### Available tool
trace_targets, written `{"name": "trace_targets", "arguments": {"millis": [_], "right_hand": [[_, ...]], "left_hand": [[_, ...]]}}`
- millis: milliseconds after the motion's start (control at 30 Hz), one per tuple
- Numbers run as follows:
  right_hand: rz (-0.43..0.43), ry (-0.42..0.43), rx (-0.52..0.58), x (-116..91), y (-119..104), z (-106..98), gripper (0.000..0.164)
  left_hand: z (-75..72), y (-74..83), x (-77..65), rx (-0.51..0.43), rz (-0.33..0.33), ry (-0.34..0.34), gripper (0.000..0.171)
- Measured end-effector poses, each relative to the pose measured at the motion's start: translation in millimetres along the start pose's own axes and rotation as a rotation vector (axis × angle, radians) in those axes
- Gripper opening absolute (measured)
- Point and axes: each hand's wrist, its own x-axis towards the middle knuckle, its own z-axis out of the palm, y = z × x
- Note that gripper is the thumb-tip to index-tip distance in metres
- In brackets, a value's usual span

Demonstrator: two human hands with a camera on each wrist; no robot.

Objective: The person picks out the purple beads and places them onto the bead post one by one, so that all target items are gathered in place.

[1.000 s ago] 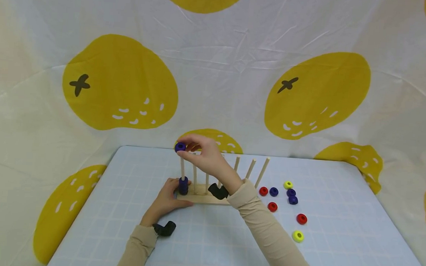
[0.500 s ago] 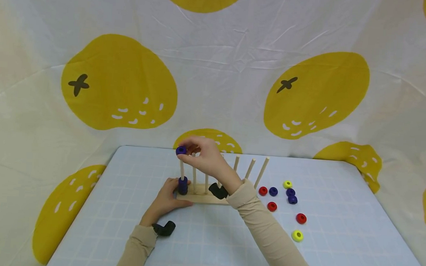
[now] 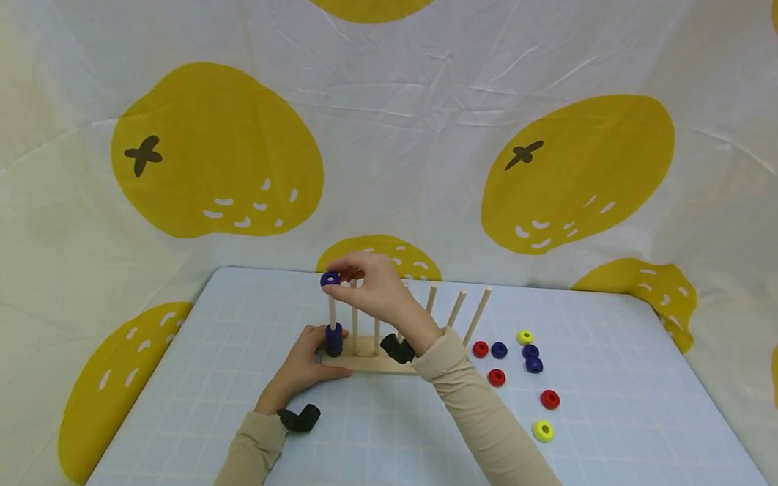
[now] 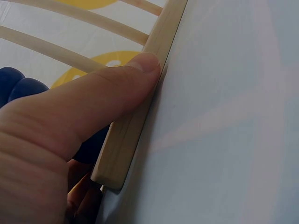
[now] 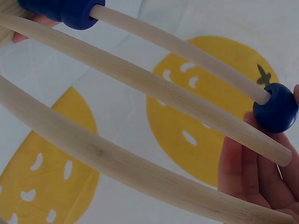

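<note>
A wooden peg rack (image 3: 382, 366) stands at the middle of the table, with a row of upright pegs. My left hand (image 3: 305, 360) grips its left end, the thumb (image 4: 124, 84) pressed along the base's front edge and the other fingers behind. On the leftmost peg (image 3: 332, 312) sits a stack of dark blue beads (image 3: 334, 341), low against the base. My right hand (image 3: 378, 292) pinches another blue bead (image 5: 276, 111) at that peg's top. In the right wrist view the peg's tip is inside the bead's hole.
Loose beads lie right of the rack: red ones (image 3: 549, 400), blue ones (image 3: 534, 365) and yellow ones (image 3: 543, 431). The right forearm (image 3: 492, 424) crosses in front of the rack's right part. A fruit-print cloth (image 3: 402, 126) hangs behind the table (image 3: 615, 460).
The bead in my right hand has shifted slightly down and tilted flatter onto the leftmost peg's top. My left hand keeps its grip on the rack.
</note>
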Motion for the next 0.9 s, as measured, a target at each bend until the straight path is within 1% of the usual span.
{"name": "trace_targets", "arguments": {"millis": [267,467,733,900], "right_hand": [[-0.014,0.002,0.006,0.4,1.3,1.1,0.026],[0.006,-0.002,-0.003,-0.3,-0.1,0.5,0.026],[0.006,-0.004,-0.01,-0.6,-0.2,-0.1,0.024],[0.015,-0.002,0.01,-0.5,0.5,0.5,0.022]], "left_hand": [[0.1,0.7,0.3,0.001,0.006,0.001,0.068],[-0.3,1.2,0.5,0.01,0.008,-0.003,0.068],[-1.1,1.6,0.6,0.021,0.039,-0.001,0.068],[-1.2,3.0,0.2,0.028,0.043,0.002,0.068]]}}
